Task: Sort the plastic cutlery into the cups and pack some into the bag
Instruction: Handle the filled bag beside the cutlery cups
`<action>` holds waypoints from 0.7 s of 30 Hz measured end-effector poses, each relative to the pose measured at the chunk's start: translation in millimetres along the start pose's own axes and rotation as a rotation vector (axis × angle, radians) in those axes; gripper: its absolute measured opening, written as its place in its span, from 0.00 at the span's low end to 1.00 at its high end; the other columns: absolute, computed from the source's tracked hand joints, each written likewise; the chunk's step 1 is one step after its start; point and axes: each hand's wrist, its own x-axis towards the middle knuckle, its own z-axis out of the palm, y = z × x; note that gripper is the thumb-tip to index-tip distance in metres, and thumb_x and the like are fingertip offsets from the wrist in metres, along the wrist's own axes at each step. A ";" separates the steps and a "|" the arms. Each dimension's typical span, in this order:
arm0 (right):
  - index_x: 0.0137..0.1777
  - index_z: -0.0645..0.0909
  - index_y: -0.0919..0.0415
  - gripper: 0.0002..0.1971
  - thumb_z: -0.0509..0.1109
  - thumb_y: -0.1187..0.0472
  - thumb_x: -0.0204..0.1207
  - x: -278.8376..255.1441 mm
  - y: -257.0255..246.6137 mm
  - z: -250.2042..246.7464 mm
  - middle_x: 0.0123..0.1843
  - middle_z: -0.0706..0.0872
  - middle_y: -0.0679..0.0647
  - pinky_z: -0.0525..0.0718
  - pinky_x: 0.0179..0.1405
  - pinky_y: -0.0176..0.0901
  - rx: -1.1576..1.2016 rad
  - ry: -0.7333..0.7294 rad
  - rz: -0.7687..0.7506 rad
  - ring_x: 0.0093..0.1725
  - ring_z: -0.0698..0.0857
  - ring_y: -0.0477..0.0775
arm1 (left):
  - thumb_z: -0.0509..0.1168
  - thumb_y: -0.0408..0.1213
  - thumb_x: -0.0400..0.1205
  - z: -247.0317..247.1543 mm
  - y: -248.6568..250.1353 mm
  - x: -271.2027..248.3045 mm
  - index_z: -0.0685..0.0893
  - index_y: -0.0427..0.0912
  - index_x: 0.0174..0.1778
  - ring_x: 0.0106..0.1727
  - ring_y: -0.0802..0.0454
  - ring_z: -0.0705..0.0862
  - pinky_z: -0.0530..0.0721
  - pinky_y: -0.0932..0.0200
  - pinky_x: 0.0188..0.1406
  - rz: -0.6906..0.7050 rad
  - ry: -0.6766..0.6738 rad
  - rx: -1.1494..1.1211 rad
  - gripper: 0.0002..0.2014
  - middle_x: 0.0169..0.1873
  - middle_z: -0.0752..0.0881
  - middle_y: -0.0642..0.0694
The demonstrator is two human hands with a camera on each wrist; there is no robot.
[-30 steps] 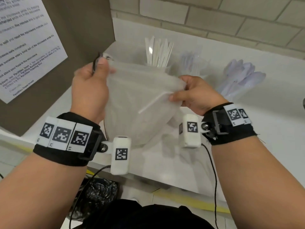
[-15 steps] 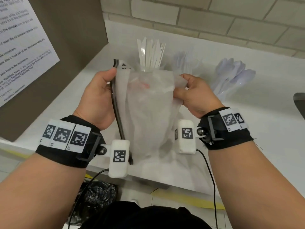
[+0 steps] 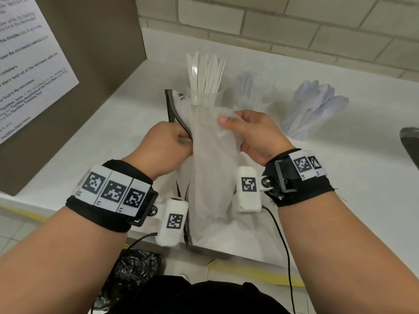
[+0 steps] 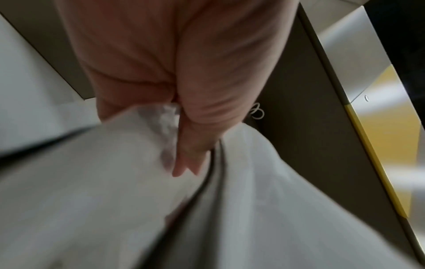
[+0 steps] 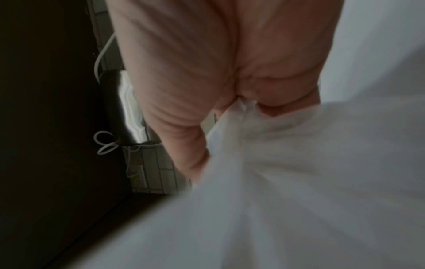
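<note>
Notice (image 3: 29, 64): printed sheet on the brown panel at far left.
Left hand (image 3: 169, 147): fingers curled around the bag's dark zip edge (image 3: 174, 114), gripping it.
Bag (image 3: 213, 168): frosted, translucent, held upright between both hands above the white counter (image 3: 340, 177); contents hard to make out through the plastic.
Knives cup (image 3: 204, 96): clear cup just behind the bag, white knives standing in it.
Right hand (image 3: 256, 134): thumb and fingers pinching the bag's opposite side, bunching the plastic.
Middle cup (image 3: 258, 87): clear, holds pale cutlery, probably forks.
Spoons (image 3: 317, 105): pale bunch farthest right, leaning outward.
</note>
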 end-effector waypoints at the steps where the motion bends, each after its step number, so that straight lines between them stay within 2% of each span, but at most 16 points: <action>1: 0.56 0.82 0.67 0.21 0.81 0.59 0.66 -0.1 0.5 -0.5 0.50 0.91 0.60 0.83 0.59 0.65 0.001 0.001 -0.006 0.49 0.89 0.62 | 0.68 0.33 0.78 0.0 0.4 0.2 0.89 0.40 0.41 0.48 0.49 0.85 0.81 0.67 0.40 0.020 0.020 0.066 0.05 0.44 0.89 0.45; 3: 0.54 0.80 0.65 0.13 0.75 0.70 0.71 -0.3 0.7 -2.5 0.43 0.90 0.58 0.86 0.50 0.58 0.009 -0.004 -0.026 0.41 0.89 0.57 | 0.67 0.33 0.78 -1.1 1.7 0.4 0.86 0.45 0.34 0.49 0.48 0.82 0.73 0.71 0.34 0.044 0.029 0.151 0.08 0.45 0.85 0.44; 6: 0.54 0.79 0.64 0.11 0.72 0.73 0.74 0.5 0.7 -1.3 0.44 0.88 0.58 0.87 0.48 0.56 0.017 -0.037 -0.055 0.40 0.89 0.55 | 0.66 0.38 0.78 -0.2 6.4 -0.5 0.81 0.49 0.30 0.54 0.50 0.78 0.70 0.68 0.43 -0.007 -0.032 0.142 0.09 0.49 0.78 0.47; 8: 0.55 0.78 0.63 0.11 0.72 0.72 0.75 0.4 2.1 3.7 0.45 0.87 0.58 0.86 0.51 0.61 -0.011 -0.038 -0.080 0.43 0.87 0.56 | 0.69 0.42 0.76 1.1 9.1 -1.7 0.79 0.52 0.31 0.52 0.55 0.74 0.68 0.69 0.50 -0.040 -0.072 0.139 0.09 0.49 0.73 0.52; 11: 0.55 0.78 0.62 0.11 0.72 0.69 0.75 0.3 4.4 10.6 0.46 0.86 0.58 0.79 0.60 0.74 -0.045 -0.022 -0.110 0.48 0.84 0.60 | 0.74 0.46 0.73 2.0 7.4 1.2 0.84 0.50 0.41 0.52 0.56 0.73 0.69 0.66 0.54 -0.043 -0.099 0.175 0.07 0.60 0.71 0.49; 14: 0.48 0.79 0.58 0.07 0.73 0.67 0.74 4.7 6.5 7.1 0.45 0.86 0.57 0.79 0.58 0.76 -0.042 0.026 -0.135 0.48 0.83 0.62 | 0.71 0.44 0.77 -1.8 4.5 0.8 0.85 0.50 0.41 0.51 0.54 0.74 0.68 0.67 0.52 -0.043 -0.040 0.212 0.03 0.56 0.71 0.48; 16: 0.44 0.78 0.55 0.06 0.70 0.67 0.75 10.6 8.3 0.6 0.45 0.85 0.58 0.82 0.50 0.71 -0.045 0.108 -0.150 0.45 0.82 0.61 | 0.68 0.44 0.79 -8.1 0.8 -1.6 0.87 0.50 0.41 0.52 0.57 0.74 0.67 0.68 0.53 -0.035 0.023 0.187 0.04 0.55 0.69 0.51; 17: 0.43 0.77 0.54 0.07 0.69 0.67 0.77 14.0 10.2 -3.9 0.45 0.84 0.59 0.83 0.45 0.64 -0.043 0.154 -0.152 0.44 0.81 0.60 | 0.68 0.45 0.80 -11.8 -1.2 -3.1 0.88 0.50 0.42 0.52 0.59 0.74 0.67 0.71 0.53 -0.032 0.038 0.165 0.06 0.54 0.70 0.53; 19: 0.41 0.75 0.53 0.10 0.66 0.68 0.78 22.1 15.4 -14.3 0.44 0.82 0.59 0.80 0.36 0.50 -0.065 0.272 -0.131 0.39 0.80 0.57 | 0.66 0.42 0.82 -19.0 -5.7 -4.6 0.90 0.46 0.43 0.45 0.62 0.75 0.68 0.82 0.40 -0.037 0.063 0.129 0.08 0.44 0.75 0.59; 20: 0.40 0.75 0.52 0.10 0.65 0.69 0.77 27.0 19.5 -20.0 0.44 0.82 0.58 0.80 0.32 0.46 -0.100 0.344 -0.112 0.37 0.80 0.56 | 0.65 0.39 0.83 -22.5 -8.6 -4.6 0.90 0.45 0.42 0.41 0.60 0.77 0.70 0.83 0.34 -0.053 0.081 0.117 0.09 0.40 0.75 0.63; 21: 0.40 0.75 0.52 0.10 0.64 0.69 0.76 31.1 23.5 -25.2 0.44 0.83 0.57 0.81 0.31 0.47 -0.136 0.412 -0.091 0.37 0.81 0.56 | 0.63 0.37 0.84 -26.0 -12.5 -4.1 0.90 0.46 0.42 0.39 0.59 0.77 0.70 0.80 0.31 -0.078 0.103 0.112 0.10 0.39 0.77 0.63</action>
